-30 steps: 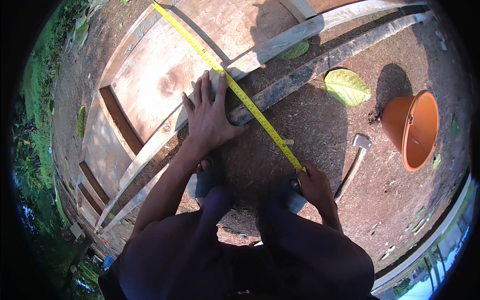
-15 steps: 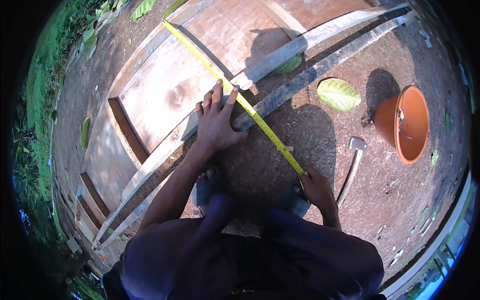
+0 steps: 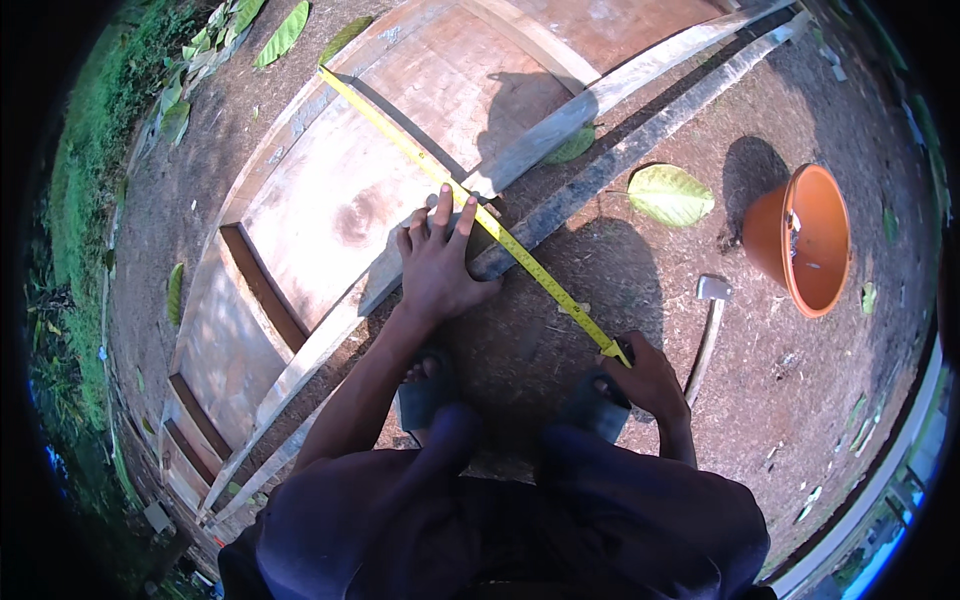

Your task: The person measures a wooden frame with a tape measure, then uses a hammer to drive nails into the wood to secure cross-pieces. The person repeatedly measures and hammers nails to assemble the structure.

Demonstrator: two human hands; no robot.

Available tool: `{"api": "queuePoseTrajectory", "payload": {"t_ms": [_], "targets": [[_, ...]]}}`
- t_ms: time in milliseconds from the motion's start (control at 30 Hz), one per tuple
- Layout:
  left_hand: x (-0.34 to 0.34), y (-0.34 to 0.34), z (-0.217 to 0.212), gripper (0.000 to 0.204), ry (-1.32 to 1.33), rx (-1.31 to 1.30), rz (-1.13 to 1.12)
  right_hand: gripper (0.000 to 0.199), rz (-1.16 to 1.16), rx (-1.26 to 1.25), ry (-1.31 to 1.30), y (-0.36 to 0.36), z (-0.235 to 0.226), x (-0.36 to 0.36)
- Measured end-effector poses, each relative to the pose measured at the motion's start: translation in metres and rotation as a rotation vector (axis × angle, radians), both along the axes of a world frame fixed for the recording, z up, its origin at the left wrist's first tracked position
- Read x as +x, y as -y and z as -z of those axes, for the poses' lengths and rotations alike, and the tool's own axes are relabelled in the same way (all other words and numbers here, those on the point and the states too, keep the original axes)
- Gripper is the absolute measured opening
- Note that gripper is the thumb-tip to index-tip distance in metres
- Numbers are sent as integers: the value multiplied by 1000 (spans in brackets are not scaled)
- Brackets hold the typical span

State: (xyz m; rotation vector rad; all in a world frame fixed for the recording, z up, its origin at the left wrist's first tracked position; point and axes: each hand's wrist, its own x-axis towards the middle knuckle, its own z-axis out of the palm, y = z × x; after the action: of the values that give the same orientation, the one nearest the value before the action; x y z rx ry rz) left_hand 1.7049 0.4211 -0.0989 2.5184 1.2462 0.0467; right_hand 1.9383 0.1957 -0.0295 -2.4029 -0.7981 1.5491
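A yellow tape measure [image 3: 545,280] is stretched straight across a plywood panel [image 3: 345,190] framed with wooden battens. Its far end meets the panel's far edge, and its near end runs to my right hand [image 3: 650,376], whose fingers are wrapped round the tape's case, mostly hidden in the palm. My left hand [image 3: 436,262] lies with fingers spread over the panel's near batten [image 3: 545,135]. Its fingertips touch or nearly touch the tape blade. A second, darker wooden strip [image 3: 610,165] runs along the near side of the batten, close to my left thumb.
On the bare soil to the right lie a hatchet [image 3: 712,320] with a wooden handle and a large green leaf [image 3: 670,195]. An orange plastic bucket [image 3: 820,245] is tipped beyond them. My sandalled feet [image 3: 425,395] stand near the panel, and grass [image 3: 85,210] borders the far left.
My right hand has shifted slightly right and turned, showing more of the tape's near end. The left hand stays at the batten. The whole view has moved a little.
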Motion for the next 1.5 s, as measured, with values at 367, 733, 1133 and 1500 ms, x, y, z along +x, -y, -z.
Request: {"api": "queuePoseTrajectory", "payload": {"t_ms": [367,733,1133,1500], "targets": [[3,6,0,122,12,79,25,68,-172,262,227,-28,26,-20],[15,15,-1,133,108,51,-31,64,-89,525,512,-14,60,-17],[19,14,-6,132,1,20,-35,35,102,217,783,-7,-3,327],[10,18,-7,131,-17,28,1,29,168,359,456,10,34,371]]}}
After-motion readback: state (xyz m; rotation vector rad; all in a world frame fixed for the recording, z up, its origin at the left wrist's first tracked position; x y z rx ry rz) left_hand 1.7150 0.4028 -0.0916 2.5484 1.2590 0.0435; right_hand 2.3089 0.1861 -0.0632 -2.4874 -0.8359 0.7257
